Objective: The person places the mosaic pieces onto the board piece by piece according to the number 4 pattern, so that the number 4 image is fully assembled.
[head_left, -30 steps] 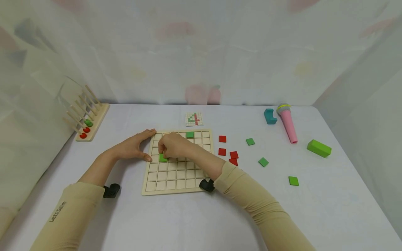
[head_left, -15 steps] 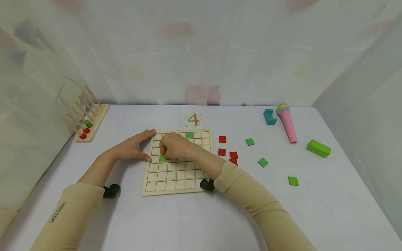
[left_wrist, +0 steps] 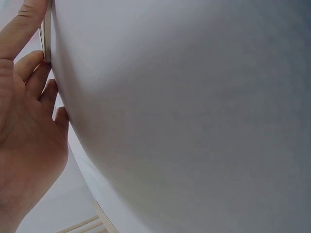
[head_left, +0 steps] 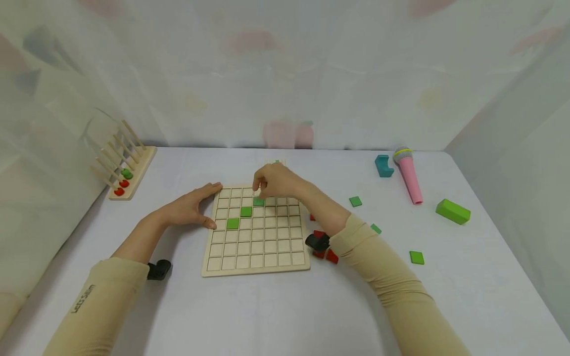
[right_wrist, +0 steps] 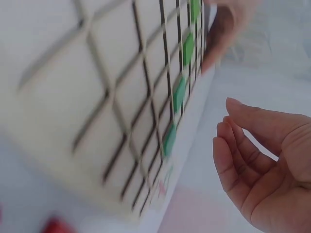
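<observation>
A square wooden grid board [head_left: 256, 260] lies on the white table with several green square tiles [head_left: 246, 212] in a diagonal row of its cells. My left hand [head_left: 187, 206] rests at the board's left edge, thumb and fingers spread and touching the rim. Above the board's upper part hovers my right hand [head_left: 281, 181], its fingers loosely bent. The right wrist view shows nothing between that thumb and fingertips, apart from the tiles. A small pattern card [head_left: 277, 161] behind the board is mostly hidden by the right hand.
Red tiles [head_left: 332, 255] lie right of the board, partly under the right forearm. Loose green tiles [head_left: 416, 257] are farther right. A pink toy microphone [head_left: 410, 180], a teal block [head_left: 384, 166] and a green block [head_left: 452, 211] stand beyond. A peg rack [head_left: 141, 165] sits at far left.
My right hand has lifted from the tiles at the board's left and moved up and right, uncovering green tiles in the diagonal. The left hand has stayed in place.
</observation>
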{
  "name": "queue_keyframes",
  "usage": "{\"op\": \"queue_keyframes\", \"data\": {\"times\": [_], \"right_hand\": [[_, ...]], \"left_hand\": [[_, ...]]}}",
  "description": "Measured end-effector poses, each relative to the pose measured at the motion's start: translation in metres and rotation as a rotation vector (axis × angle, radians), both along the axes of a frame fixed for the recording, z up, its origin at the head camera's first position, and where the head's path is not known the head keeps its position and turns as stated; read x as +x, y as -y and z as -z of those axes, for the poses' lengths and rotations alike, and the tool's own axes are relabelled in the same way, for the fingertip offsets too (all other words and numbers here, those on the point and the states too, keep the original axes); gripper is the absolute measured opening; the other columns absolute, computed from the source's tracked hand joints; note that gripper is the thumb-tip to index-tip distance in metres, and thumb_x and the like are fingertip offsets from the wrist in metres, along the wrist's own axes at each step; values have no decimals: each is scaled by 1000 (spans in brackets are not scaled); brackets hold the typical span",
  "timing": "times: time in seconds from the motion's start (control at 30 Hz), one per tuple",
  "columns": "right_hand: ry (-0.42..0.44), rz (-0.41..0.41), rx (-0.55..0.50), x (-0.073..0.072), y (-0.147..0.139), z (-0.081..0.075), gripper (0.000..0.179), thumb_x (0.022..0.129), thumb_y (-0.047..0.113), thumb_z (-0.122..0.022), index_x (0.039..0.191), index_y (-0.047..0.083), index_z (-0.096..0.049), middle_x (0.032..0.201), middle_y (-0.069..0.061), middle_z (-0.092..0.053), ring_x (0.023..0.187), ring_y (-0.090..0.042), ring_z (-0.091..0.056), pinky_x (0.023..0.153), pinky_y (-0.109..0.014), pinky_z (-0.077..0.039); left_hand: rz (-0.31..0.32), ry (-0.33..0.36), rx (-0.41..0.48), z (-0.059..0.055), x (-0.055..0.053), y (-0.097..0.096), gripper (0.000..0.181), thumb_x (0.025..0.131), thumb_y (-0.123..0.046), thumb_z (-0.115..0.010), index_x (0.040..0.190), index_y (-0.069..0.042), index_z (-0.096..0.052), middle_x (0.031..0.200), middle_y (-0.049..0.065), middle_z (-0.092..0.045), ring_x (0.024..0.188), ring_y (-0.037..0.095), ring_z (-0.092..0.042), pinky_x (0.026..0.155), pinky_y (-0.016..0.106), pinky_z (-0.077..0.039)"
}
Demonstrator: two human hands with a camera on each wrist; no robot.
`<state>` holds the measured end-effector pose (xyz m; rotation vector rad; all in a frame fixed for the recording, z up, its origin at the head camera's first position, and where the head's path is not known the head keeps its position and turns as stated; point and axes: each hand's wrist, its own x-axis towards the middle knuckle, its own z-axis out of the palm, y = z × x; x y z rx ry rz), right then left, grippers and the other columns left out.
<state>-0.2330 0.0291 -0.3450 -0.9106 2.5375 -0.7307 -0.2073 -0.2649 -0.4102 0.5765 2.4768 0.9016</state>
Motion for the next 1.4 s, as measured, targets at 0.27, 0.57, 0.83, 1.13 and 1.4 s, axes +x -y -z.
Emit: {"op": "queue_keyframes", "data": {"times": [0.27,0.57,0.83,1.13,1.4], "right_hand": [[-11,116,-8,-18,-63,-5,17,86,8,-73,103,5,-73,85,-5,-66,87,-19,-62,81,-31,-52],[60,258,62,-25,-133,8,16,87,11,-71,103,6,-72,84,-6,-65,83,-20,-61,72,-28,-49],[151,272,121,-29,-182,20,17,89,16,-70,103,7,-70,83,-5,-65,79,-19,-60,70,-26,-52],[262,222,168,-22,-206,19,18,89,16,-71,104,6,-70,83,-2,-61,83,-17,-56,73,-25,-49],[334,205,140,-18,-210,20,28,80,15,-80,103,4,-70,88,-5,-59,88,-17,-50,76,-27,-43]], "left_hand": [[11,-16,-20,1,0,2,118,69,-35,-89,158,-4,-17,167,20,-11,155,45,-1,123,66,-7],[7,-18,-29,0,2,4,119,69,-36,-89,158,-4,-17,167,21,-11,154,45,-1,122,67,-8],[2,-24,-51,0,3,4,118,69,-38,-88,159,-6,-17,167,21,-11,154,46,-2,122,68,-8],[-7,-15,-47,-2,5,3,118,69,-38,-88,159,-7,-17,167,20,-10,154,45,-2,122,68,-7],[-5,-14,-31,0,5,3,119,69,-38,-88,159,-6,-17,167,19,-11,155,44,-1,122,68,-5]]}}
